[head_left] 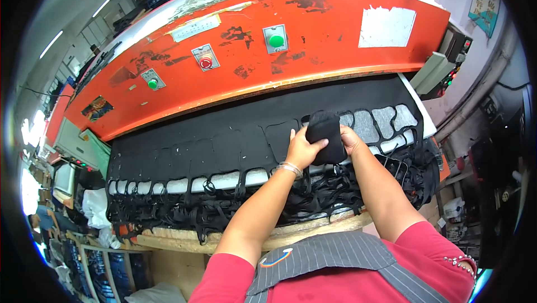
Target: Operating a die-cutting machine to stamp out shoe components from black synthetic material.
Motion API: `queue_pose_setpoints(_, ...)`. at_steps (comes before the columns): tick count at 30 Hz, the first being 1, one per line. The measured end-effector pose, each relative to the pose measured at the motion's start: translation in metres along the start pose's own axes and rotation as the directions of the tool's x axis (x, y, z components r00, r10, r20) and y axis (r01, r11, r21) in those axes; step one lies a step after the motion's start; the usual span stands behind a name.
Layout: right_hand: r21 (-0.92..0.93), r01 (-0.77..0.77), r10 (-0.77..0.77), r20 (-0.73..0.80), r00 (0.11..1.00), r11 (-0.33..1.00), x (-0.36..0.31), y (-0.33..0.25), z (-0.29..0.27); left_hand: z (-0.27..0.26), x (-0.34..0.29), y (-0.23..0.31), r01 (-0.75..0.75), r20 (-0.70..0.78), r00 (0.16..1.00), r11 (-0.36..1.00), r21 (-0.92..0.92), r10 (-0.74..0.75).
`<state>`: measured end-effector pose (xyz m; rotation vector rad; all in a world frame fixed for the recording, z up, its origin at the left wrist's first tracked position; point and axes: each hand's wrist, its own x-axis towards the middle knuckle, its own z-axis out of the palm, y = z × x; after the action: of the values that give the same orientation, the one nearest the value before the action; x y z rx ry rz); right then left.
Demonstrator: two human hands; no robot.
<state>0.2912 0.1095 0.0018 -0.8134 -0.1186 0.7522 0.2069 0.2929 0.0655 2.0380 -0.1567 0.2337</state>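
My left hand (304, 149) is closed on the left side of a black, rounded piece of sheet material (326, 128), its thumb across the front. On the opposite side, my right hand (349, 139) grips the same piece; some of its fingers are hidden behind it. Whether it is one layer or a stack, I cannot tell. Below the hands lies a wide black sheet (212, 127) with rounded shapes cut into it. Pale board (367, 125) shows through several cut-out holes at the right. Toward the left, cut shapes (226, 149) still lie flat in the sheet.
An orange machine beam (240, 51) spans the far side, with green buttons (276, 40) and a red button (206, 62). Tangled black offcuts (268, 205) hang over the wooden front edge (313, 235). A control box (447, 65) stands at the far right.
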Motion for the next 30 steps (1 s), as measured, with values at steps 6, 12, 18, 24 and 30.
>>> queue_pose_setpoints(6, -0.061, 0.014, -0.02, -0.109, 0.994, 0.998, 0.003, 0.02, 0.037, -0.032, -0.037, -0.04, -0.28, 0.038, 0.959, 0.96, -0.02, 0.281)
queue_pose_setpoints(12, -0.484, -0.448, 0.237, -0.436, 0.868, 0.752, 0.039, 0.006, 0.072, -0.064, -0.097, -0.018, -0.552, 0.467, 0.679, 0.813, -0.186, 0.567)
queue_pose_setpoints(18, -0.852, -0.471, -0.795, -0.116, 0.595, -0.228, 0.034, 0.027, 0.068, -0.205, -0.068, 0.03, -0.538, 0.154, 0.799, 0.806, -0.248, 0.581)
queue_pose_setpoints(24, -0.759, -0.497, -0.325, -0.637, 0.699, 0.42, 0.077, 0.045, 0.162, -0.27, -0.025, -0.006, -0.42, 0.429, 0.885, 0.703, 0.574, 0.178)
queue_pose_setpoints(30, -0.568, -0.348, -0.122, -0.63, 0.767, 0.746, 0.081, 0.052, 0.157, -0.249, -0.012, -0.023, -0.516, 0.631, 0.767, 0.473, 0.714, -0.116)
